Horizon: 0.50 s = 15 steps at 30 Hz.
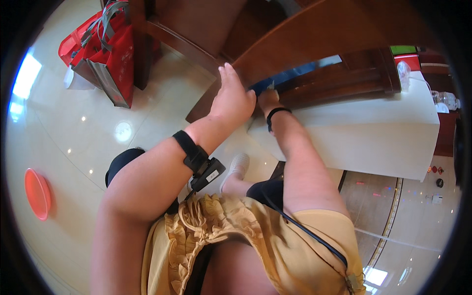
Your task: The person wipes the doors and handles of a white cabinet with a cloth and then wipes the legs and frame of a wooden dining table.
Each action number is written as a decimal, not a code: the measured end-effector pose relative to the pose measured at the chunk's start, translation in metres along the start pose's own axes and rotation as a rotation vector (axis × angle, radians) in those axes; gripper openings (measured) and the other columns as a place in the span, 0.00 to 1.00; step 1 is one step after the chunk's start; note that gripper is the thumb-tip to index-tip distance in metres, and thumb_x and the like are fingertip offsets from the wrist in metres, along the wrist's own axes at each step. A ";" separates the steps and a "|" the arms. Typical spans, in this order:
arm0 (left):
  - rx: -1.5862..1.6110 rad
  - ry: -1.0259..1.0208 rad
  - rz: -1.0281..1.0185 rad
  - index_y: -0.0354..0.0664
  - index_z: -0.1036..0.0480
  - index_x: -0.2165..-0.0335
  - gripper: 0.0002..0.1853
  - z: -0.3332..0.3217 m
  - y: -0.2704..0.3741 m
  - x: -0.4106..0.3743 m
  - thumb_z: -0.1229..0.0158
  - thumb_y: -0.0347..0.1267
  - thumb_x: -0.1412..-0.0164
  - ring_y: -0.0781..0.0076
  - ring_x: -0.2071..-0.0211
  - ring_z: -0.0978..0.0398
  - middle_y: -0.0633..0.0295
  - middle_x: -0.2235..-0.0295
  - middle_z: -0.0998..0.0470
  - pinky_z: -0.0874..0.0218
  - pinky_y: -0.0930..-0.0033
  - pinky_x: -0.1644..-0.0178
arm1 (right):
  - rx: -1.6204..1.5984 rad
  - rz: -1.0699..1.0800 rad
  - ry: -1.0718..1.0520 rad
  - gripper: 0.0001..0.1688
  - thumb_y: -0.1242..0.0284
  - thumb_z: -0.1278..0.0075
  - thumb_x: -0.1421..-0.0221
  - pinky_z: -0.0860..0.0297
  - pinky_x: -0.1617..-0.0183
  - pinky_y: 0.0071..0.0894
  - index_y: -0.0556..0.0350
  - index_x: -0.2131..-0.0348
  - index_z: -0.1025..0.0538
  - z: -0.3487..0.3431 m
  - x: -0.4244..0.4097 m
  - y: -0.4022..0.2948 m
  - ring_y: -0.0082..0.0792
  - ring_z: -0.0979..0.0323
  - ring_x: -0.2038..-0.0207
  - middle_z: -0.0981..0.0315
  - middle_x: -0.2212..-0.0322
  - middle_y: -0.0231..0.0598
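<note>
My left hand point(233, 94) is raised against dark brown wooden furniture, its fingers straight and its thumb apart. The fingertips are at the lower edge of a curved wooden panel point(295, 44), and nothing shows in the hand. Just to its right, my right hand point(269, 99) is curled at a gap below that panel. A small pale item point(272, 86) pokes out from its fingers, mostly hidden. Inside the gap lies a blue surface point(295, 75). A carved wooden piece point(343, 79) borders the gap on the right. Both wrists wear black straps.
A white cabinet point(368, 125) stands at the right, with a clear plastic bottle point(448, 99) beyond its far edge. Red shopping bags point(110, 59) stand on the glossy tiled floor point(92, 147) at upper left. An orange-pink basin point(37, 194) is at far left. My shod foot point(238, 166) is below my hands.
</note>
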<state>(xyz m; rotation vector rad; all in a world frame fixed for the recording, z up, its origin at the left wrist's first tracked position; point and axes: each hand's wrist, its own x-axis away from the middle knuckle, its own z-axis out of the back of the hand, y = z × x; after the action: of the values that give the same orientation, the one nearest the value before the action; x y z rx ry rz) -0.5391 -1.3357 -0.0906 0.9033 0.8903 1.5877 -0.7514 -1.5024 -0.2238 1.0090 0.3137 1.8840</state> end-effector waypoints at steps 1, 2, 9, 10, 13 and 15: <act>-0.025 0.014 0.001 0.28 0.67 0.34 0.48 0.005 -0.004 -0.002 0.48 0.38 0.39 0.34 0.41 0.38 0.32 0.33 0.61 0.43 0.52 0.37 | -0.064 0.037 -0.047 0.20 0.63 0.56 0.37 0.33 0.45 0.38 0.41 0.48 0.23 0.033 0.016 -0.018 0.38 0.30 0.43 0.28 0.46 0.37; -0.033 0.025 -0.004 0.29 0.67 0.34 0.48 0.007 -0.002 0.001 0.47 0.38 0.39 0.34 0.41 0.37 0.33 0.33 0.62 0.43 0.52 0.38 | -0.135 0.054 -0.111 0.24 0.63 0.55 0.37 0.35 0.42 0.37 0.41 0.43 0.26 0.050 0.032 -0.025 0.37 0.34 0.40 0.32 0.41 0.36; -0.003 -0.100 -0.010 0.26 0.69 0.35 0.50 0.023 0.010 0.007 0.46 0.38 0.40 0.35 0.39 0.41 0.29 0.34 0.62 0.45 0.54 0.36 | -1.075 0.168 -0.278 0.21 0.69 0.62 0.34 0.31 0.45 0.40 0.56 0.47 0.27 -0.015 0.065 -0.067 0.44 0.26 0.51 0.27 0.50 0.48; -0.021 -0.081 -0.047 0.25 0.70 0.35 0.51 0.017 0.007 0.007 0.46 0.38 0.40 0.35 0.38 0.42 0.28 0.34 0.62 0.45 0.55 0.35 | -1.242 0.075 -0.315 0.21 0.69 0.63 0.34 0.31 0.46 0.41 0.57 0.48 0.26 -0.006 0.075 -0.065 0.44 0.25 0.52 0.25 0.53 0.49; -0.009 -0.063 -0.150 0.22 0.70 0.36 0.52 0.003 -0.003 0.000 0.45 0.39 0.40 0.36 0.36 0.46 0.25 0.35 0.62 0.48 0.56 0.34 | -1.251 0.165 0.235 0.20 0.63 0.58 0.37 0.29 0.51 0.44 0.57 0.62 0.19 0.004 0.100 -0.027 0.52 0.24 0.58 0.22 0.59 0.54; -0.011 -0.064 -0.164 0.22 0.70 0.36 0.52 0.003 -0.010 -0.003 0.45 0.40 0.40 0.37 0.34 0.50 0.24 0.35 0.62 0.50 0.57 0.33 | -0.328 0.272 0.566 0.15 0.66 0.55 0.44 0.30 0.52 0.45 0.54 0.69 0.20 0.051 0.109 0.025 0.51 0.25 0.56 0.22 0.62 0.51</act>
<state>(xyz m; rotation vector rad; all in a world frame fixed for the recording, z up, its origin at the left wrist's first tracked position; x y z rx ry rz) -0.5320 -1.3364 -0.0984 0.8466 0.8867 1.4140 -0.7519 -1.4350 -0.1208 0.2938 0.1855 2.3577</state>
